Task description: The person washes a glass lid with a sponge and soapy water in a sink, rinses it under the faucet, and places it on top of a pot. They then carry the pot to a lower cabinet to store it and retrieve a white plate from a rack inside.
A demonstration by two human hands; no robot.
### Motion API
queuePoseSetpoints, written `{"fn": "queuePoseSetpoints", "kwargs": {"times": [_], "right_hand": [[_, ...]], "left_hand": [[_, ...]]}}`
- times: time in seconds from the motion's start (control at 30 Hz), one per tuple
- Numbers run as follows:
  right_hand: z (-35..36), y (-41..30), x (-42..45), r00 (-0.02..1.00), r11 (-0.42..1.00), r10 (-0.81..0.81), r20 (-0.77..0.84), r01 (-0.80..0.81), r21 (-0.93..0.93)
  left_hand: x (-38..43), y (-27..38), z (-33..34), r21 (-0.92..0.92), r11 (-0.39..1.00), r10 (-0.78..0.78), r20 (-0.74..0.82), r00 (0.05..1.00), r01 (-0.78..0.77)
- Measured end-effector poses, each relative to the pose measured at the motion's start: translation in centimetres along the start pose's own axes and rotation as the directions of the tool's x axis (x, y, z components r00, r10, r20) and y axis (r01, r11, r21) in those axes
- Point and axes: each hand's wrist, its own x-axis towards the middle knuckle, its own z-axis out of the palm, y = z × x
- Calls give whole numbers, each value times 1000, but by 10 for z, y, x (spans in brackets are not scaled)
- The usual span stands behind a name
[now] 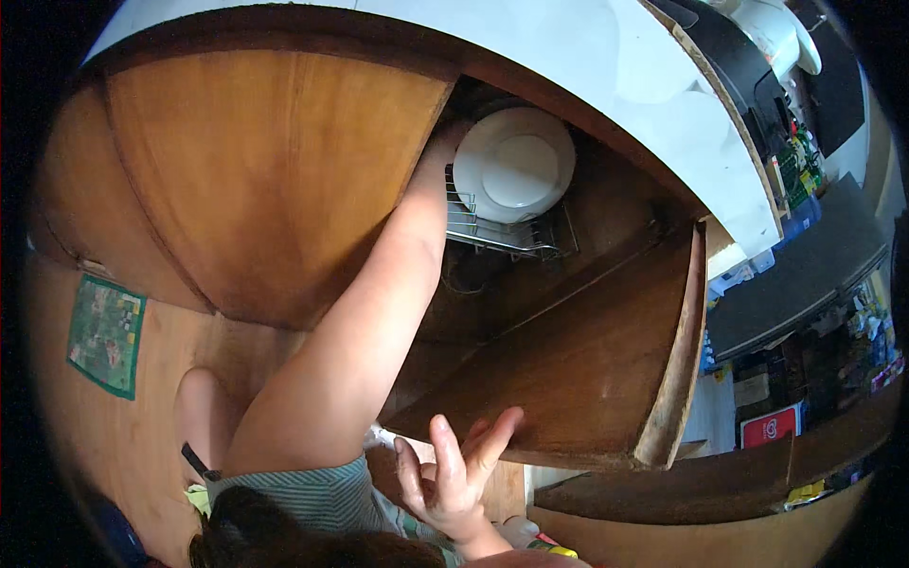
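My left arm reaches up into an open wooden cabinet. The left hand (pixel 458 131) is mostly in shadow at the left edge of a white plate (pixel 522 170); its fingers are hidden, so whether it grips the plate cannot be seen. The plate stands tilted, its face showing, at a metal wire dish rack (pixel 515 245) inside the dark cabinet. Low in the view, my right hand (pixel 451 490) is raised with its fingers spread and nothing in it, in front of the lower edge of the open cabinet door (pixel 589 369).
A closed wooden cabinet door (pixel 270 177) lies left of the opening. Above runs a white countertop (pixel 568 50) with a rough edge. The open door's frame juts out at the right. Shelves with assorted items stand farther right. A green mat (pixel 106 337) is at the left.
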Motion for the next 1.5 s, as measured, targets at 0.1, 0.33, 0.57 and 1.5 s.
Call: {"fn": "queuePoseSetpoints", "kwargs": {"times": [0.1, 0.33, 0.57, 1.5], "right_hand": [[-4, 1, -4, 998, 995, -56, 0, 56, 77], [-7, 3, -3, 993, 993, -113, 36, 112, 23], [-1, 1, -11, 999, 995, 39, 28, -42, 90], [8, 7, -4, 999, 968, 38, 8, -39, 248]], "left_hand": [[25, -14, -11, -31, 998, 53, -28, 998, -53], [39, -34, 2, -110, 989, 105, 16, 994, -103], [43, -32, 7, -159, 976, 164, 62, 985, -152], [-33, 99, -37, 214, 966, 174, -137, 975, -142]]}}
